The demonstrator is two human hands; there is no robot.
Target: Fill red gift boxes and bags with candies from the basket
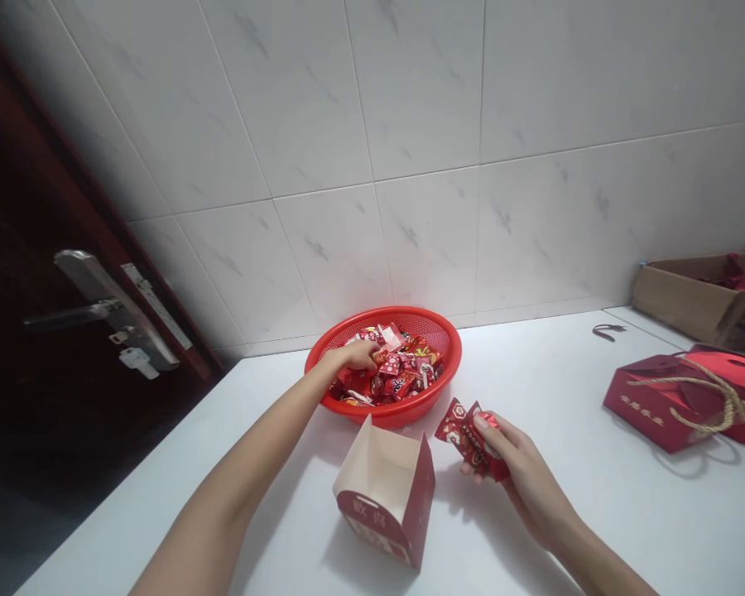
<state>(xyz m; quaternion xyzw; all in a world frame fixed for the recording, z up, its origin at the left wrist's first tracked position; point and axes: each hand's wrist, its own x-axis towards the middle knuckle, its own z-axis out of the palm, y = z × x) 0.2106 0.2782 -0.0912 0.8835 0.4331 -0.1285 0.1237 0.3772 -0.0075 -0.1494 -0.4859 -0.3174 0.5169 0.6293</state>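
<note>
A red plastic basket (445, 331) by the wall holds a heap of wrapped candies (403, 364) in red and pink. My left hand (358, 354) reaches over its rim into the heap, its fingers curled down at a wrapped candy; the fingertips are partly hidden. In my right hand (502, 447), to the right of the basket, are wrapped red candies (465, 434), pinched between thumb and fingers. Between both arms stands a small dark red paper box (382, 505), open at the top, its cream inside showing nothing in it.
Dark red gift boxes (664, 401) with a twisted rope handle (729, 397) lie at the right. Behind them is a cardboard box (683, 302) with red things inside. A thin dark strip (607, 331) lies near the tiled wall. At the left is a dark door with a metal handle (99, 308).
</note>
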